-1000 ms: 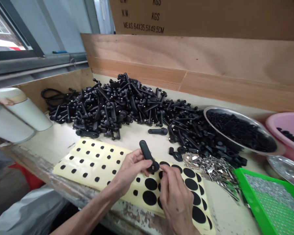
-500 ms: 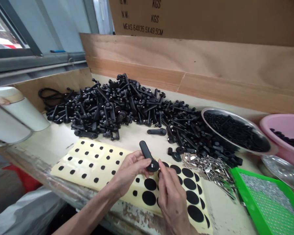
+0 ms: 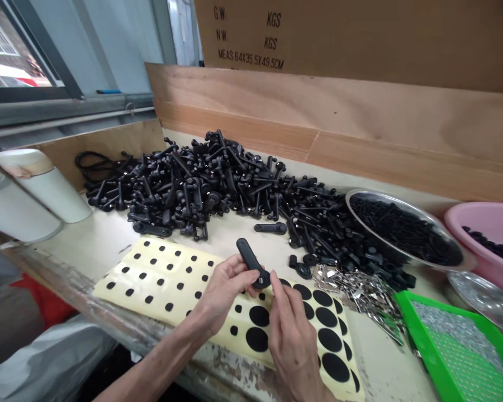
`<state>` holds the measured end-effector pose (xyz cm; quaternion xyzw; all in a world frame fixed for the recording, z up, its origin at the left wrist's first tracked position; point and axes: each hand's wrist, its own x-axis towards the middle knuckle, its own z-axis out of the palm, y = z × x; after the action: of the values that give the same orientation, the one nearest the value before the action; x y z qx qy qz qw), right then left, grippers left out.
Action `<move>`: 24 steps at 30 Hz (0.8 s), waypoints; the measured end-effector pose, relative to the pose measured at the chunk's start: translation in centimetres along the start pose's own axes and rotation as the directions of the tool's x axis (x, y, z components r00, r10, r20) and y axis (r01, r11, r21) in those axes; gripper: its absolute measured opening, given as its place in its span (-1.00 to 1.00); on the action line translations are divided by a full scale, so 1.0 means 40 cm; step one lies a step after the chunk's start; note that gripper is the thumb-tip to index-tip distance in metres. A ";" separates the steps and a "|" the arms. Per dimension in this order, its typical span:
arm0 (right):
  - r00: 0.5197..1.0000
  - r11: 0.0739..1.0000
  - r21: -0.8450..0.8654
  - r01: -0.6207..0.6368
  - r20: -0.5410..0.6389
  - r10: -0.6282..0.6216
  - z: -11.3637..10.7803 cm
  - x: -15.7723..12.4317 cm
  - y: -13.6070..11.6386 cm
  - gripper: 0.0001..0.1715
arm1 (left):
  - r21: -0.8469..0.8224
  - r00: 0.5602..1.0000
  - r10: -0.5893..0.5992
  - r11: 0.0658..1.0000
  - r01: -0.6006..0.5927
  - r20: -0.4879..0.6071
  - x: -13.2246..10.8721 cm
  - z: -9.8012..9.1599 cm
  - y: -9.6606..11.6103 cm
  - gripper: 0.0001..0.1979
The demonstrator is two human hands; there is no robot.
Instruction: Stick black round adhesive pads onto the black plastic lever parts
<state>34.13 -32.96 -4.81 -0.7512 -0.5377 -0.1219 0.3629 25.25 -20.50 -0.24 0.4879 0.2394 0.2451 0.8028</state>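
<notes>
My left hand (image 3: 222, 291) is shut on a black plastic crank handle (image 3: 248, 257), with its round end held above a sheet of black adhesive dots (image 3: 159, 279). The fingertips of my right hand (image 3: 292, 346) pinch close against that round end. Whether they hold a small dot is hidden. The cream backing sheet lies under both hands, bearing small dots at left and larger ones at right. A loose crank handle (image 3: 270, 228) lies just beyond it, at the edge of a large heap of black handles (image 3: 201, 190).
A steel bowl (image 3: 402, 223) of black parts and a pink basin (image 3: 484, 220) stand at right. Loose metal clips (image 3: 360, 293) lie near a green tray (image 3: 427, 346). White containers (image 3: 46, 190) stand at left. A plywood board and a carton rise behind the bench.
The view has shifted slightly, moving the bench scene a little in the frame. My right fingertips have come closer to the handle's round end, and my left hand still grips the handle.
</notes>
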 end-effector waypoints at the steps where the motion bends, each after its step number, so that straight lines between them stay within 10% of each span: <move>1: 0.999 0.998 -0.047 0.036 -0.008 -0.036 0.002 -0.003 0.002 -0.40 | 0.001 1.000 -0.001 1.000 0.001 -0.008 0.000 -0.001 -0.001 -0.81; 24: 0.968 0.975 -0.035 0.221 -0.116 -0.223 -0.008 0.012 -0.019 -0.54 | 0.055 0.999 0.043 0.998 -0.041 -0.025 -0.002 -0.003 -0.013 -0.82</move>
<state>33.70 -32.69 -3.99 -0.6817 -0.5942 -0.2124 0.3702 25.21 -20.68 -0.72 0.5111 0.2461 0.2617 0.7808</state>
